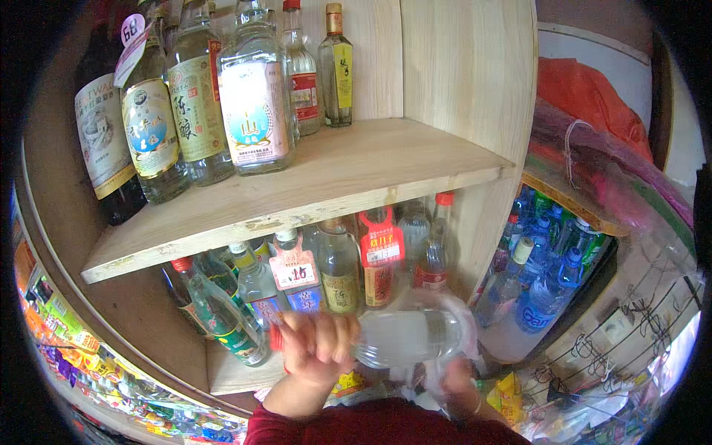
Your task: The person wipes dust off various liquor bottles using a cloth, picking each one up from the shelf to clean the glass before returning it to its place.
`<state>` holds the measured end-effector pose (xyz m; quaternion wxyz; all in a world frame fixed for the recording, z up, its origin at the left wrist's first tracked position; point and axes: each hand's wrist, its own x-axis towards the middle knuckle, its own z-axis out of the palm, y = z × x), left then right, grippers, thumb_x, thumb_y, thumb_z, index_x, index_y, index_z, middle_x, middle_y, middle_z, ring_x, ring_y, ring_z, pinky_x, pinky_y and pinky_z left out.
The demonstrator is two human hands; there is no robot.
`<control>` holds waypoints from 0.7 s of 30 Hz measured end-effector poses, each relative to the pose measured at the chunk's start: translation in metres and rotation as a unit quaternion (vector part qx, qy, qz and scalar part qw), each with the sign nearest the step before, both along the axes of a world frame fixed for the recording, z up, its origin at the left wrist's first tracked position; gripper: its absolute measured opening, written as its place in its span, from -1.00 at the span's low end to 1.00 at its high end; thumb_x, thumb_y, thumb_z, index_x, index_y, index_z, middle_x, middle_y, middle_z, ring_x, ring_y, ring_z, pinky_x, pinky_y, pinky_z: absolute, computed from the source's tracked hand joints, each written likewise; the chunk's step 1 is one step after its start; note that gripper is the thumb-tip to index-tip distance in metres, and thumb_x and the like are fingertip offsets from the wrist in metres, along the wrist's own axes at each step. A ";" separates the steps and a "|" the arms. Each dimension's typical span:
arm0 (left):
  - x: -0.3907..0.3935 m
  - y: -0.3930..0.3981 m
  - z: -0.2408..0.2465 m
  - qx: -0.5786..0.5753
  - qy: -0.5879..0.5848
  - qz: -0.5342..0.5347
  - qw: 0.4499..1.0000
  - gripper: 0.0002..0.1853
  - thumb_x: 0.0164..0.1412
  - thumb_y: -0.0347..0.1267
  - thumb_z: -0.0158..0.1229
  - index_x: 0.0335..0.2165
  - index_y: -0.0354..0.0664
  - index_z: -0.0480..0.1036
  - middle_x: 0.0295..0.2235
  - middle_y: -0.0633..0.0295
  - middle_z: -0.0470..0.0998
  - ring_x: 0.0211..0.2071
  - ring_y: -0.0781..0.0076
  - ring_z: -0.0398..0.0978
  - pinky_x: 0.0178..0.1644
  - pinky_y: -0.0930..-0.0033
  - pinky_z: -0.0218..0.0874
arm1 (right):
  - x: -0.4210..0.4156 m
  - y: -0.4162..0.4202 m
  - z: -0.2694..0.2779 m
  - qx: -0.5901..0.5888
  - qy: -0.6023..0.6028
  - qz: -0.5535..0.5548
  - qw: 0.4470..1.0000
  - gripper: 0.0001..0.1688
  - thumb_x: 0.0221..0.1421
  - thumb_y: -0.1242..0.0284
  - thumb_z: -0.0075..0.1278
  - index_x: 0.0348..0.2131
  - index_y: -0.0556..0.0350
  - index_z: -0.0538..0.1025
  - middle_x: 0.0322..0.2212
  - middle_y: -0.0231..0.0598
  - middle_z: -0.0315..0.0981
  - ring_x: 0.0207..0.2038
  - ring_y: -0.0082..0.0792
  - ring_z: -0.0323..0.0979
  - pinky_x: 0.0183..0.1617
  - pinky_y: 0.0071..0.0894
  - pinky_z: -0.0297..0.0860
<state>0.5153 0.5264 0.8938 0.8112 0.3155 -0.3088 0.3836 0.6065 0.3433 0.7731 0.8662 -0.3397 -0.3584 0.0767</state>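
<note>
My left hand grips a clear glass bottle by its neck, just beside the red cap. The bottle lies nearly level in front of the lower shelf, its base pointing right. Close under the base is my right hand, blurred by motion. A pale, thin cloth, also blurred, wraps about the bottle's base and seems to be held in that hand. Behind the bottle stand several glass liquor bottles, two with price tags round their necks. A green-labelled bottle leans at their left.
The upper wooden shelf juts out above my hands and bears several liquor bottles. To the right, water bottles stand under a board. A wire rack is at far right; bright packets lie at far left.
</note>
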 end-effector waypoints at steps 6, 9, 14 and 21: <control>0.003 -0.017 -0.005 0.101 -0.071 0.095 0.988 -0.55 0.27 -0.05 -0.14 -0.67 0.04 0.09 -0.85 0.46 0.14 -0.82 0.54 0.16 -0.61 0.40 0.02 | -0.002 0.027 0.018 -0.037 0.006 -0.167 0.985 -0.32 0.17 0.41 -0.23 0.20 0.21 -0.03 0.14 -0.08 0.01 0.17 -0.21 0.05 0.23 -0.21 0.01; -0.002 -0.013 -0.004 0.185 -0.061 0.157 0.968 -0.56 0.27 -0.02 -0.17 -0.64 0.04 0.08 -0.87 0.47 0.12 -0.84 0.57 0.15 -0.63 0.43 0.02 | 0.004 0.014 0.035 -0.240 -0.087 -0.247 0.935 -0.36 0.11 0.53 -0.25 0.18 0.25 0.05 0.09 -0.11 0.10 0.11 -0.29 0.13 0.18 -0.29 0.08; 0.002 -0.008 -0.010 0.092 -0.005 0.126 0.988 -0.56 0.24 -0.03 -0.09 -0.67 0.02 0.15 -0.86 0.42 0.15 -0.85 0.48 0.14 -0.59 0.33 0.07 | 0.012 0.009 0.021 -0.275 -0.096 -0.233 0.928 -0.59 0.00 0.58 -0.02 -0.08 0.26 0.37 -0.34 -0.35 0.41 -0.31 -0.55 0.34 -0.20 -0.45 0.32; 0.006 -0.007 -0.008 0.075 0.032 0.151 0.985 -0.60 0.13 -0.05 0.10 -0.56 -0.04 0.17 -0.83 0.35 0.18 -0.81 0.47 0.13 -0.63 0.35 0.01 | 0.007 -0.032 0.015 -0.300 -0.147 -0.234 0.913 -0.35 -0.05 0.62 -0.06 0.09 0.25 0.20 -0.03 -0.15 0.31 0.02 -0.31 0.27 0.09 -0.27 0.20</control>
